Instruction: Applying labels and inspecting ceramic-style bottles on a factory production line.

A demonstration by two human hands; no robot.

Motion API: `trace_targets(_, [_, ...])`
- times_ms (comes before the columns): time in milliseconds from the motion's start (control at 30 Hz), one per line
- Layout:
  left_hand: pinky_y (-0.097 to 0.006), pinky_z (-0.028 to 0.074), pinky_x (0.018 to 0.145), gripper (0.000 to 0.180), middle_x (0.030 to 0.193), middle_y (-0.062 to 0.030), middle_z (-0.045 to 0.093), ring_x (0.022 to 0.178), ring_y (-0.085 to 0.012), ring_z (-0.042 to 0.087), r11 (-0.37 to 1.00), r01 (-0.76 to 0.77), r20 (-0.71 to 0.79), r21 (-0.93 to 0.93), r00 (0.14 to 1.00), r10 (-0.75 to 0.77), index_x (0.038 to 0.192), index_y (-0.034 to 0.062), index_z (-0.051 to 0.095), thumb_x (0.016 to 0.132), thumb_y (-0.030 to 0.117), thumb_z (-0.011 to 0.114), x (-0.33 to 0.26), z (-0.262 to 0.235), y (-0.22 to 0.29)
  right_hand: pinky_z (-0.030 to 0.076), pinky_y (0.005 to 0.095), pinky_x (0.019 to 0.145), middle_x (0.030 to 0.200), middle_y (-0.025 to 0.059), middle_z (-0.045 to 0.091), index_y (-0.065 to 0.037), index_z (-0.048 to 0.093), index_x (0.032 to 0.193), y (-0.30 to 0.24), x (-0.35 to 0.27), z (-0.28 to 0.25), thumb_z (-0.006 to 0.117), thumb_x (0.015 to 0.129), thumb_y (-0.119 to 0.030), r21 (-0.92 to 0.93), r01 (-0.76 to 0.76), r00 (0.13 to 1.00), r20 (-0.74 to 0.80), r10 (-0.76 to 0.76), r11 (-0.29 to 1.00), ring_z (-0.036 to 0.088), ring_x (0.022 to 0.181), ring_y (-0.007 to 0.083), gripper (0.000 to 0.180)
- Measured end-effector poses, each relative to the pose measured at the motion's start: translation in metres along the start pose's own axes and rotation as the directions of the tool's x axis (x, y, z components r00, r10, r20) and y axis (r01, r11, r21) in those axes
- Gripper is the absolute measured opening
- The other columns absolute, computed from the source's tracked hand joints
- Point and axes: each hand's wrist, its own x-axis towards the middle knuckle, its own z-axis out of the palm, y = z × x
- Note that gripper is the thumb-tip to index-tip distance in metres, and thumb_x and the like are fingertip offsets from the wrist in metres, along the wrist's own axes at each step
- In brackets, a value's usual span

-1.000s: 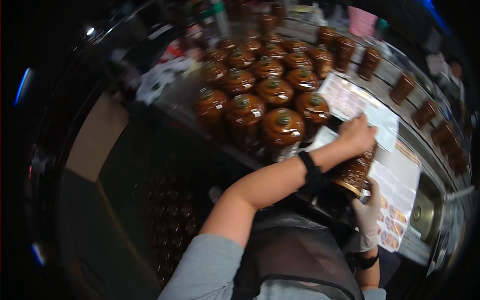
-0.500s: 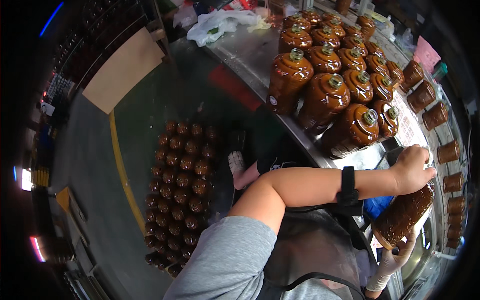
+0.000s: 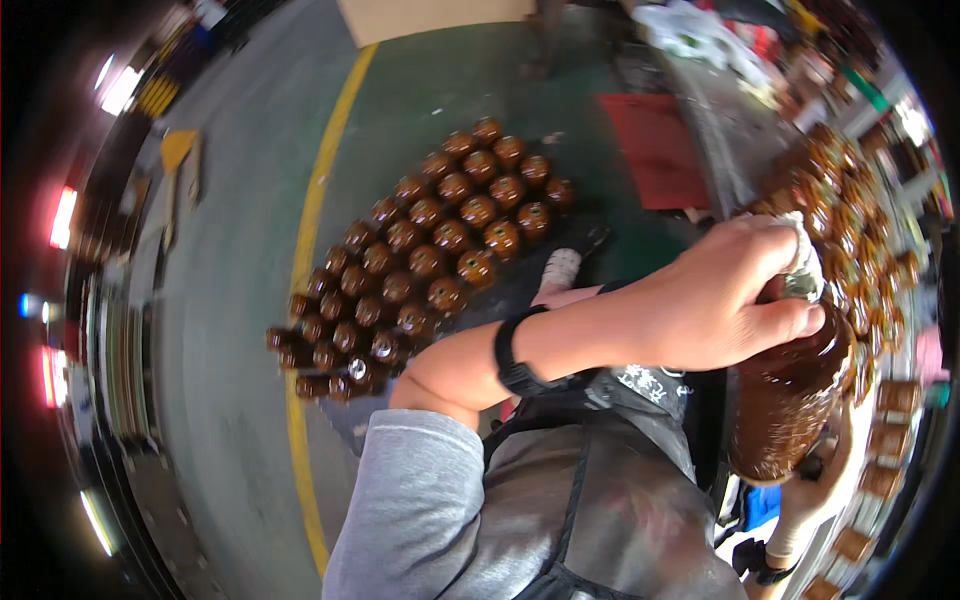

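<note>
A green concrete floor (image 3: pixel 420 90) with a yellow painted line fills the frame; at its centre stands a block of small brown glazed jars (image 3: pixel 420 260). At right, a large brown glazed ceramic jar (image 3: pixel 790 400) is gripped at its neck by the left hand (image 3: pixel 710 300), fingers curled over a white cloth (image 3: pixel 805 255). The gloved right hand (image 3: pixel 815 495) cups its base, lower right.

Glossy brown glazed jar (image 3: pixel 790 395), upright, foil-wrapped top, held over the lap
</note>
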Motion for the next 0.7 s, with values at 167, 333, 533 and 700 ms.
trace_targets(167, [-0.044,0.045,0.085,0.035,0.096,-0.0103,0.057,0.092,-0.033,0.055,0.675,0.045,-0.304,0.736,0.913,0.271,0.104,0.0027,0.065,0.081,0.023,0.081,-0.115,-0.054,0.057,0.049,0.0369,0.1,0.132,0.0136,0.062,-0.004,0.05,0.141,-0.026,0.059,0.052,0.07,0.07,0.007,0.134,0.229,0.866,0.424,-0.265,0.964,0.064,0.113,0.0292,0.074])
trace_targets(333, [-0.047,0.046,0.084,0.027,0.097,-0.015,0.062,0.094,-0.0372,0.058,0.071,0.598,-0.597,0.799,0.772,0.217,0.101,0.004,0.066,0.082,0.019,0.078,-0.247,-0.101,0.061,0.051,0.0345,0.092,0.106,0.0125,0.072,-0.004,0.065,0.119,-0.016,0.057,0.067,0.07,0.071,0.003,-0.142,-0.042,0.641,0.755,0.136,0.989,0.069,0.101,0.0268,0.049])
trace_targets(533, [-0.051,0.045,0.075,0.026,0.085,-0.0196,0.062,0.083,-0.0416,0.058,-0.341,0.856,-0.843,0.388,0.479,0.243,0.088,-0.0012,0.061,0.086,0.022,0.074,-0.458,-0.167,0.059,0.054,0.0363,0.087,0.105,0.0153,0.073,-0.003,0.07,0.11,0.025,0.042,0.093,0.067,0.078,-0.011,-0.119,0.082,0.455,0.888,0.069,0.99,0.07,0.098,0.0293,0.033])
trace_targets(700, [-0.053,0.045,0.069,0.035,0.079,-0.0205,0.062,0.078,-0.0417,0.059,-0.592,0.803,-0.908,0.063,0.293,0.3,0.079,-0.0005,0.058,0.086,0.03,0.073,-0.615,-0.176,0.057,0.055,0.0421,0.087,0.097,0.0194,0.073,-0.004,0.073,0.101,0.042,0.02,0.113,0.064,0.08,-0.02,-0.349,0.464,0.436,0.89,0.133,0.814,0.07,0.096,0.0363,0.028])
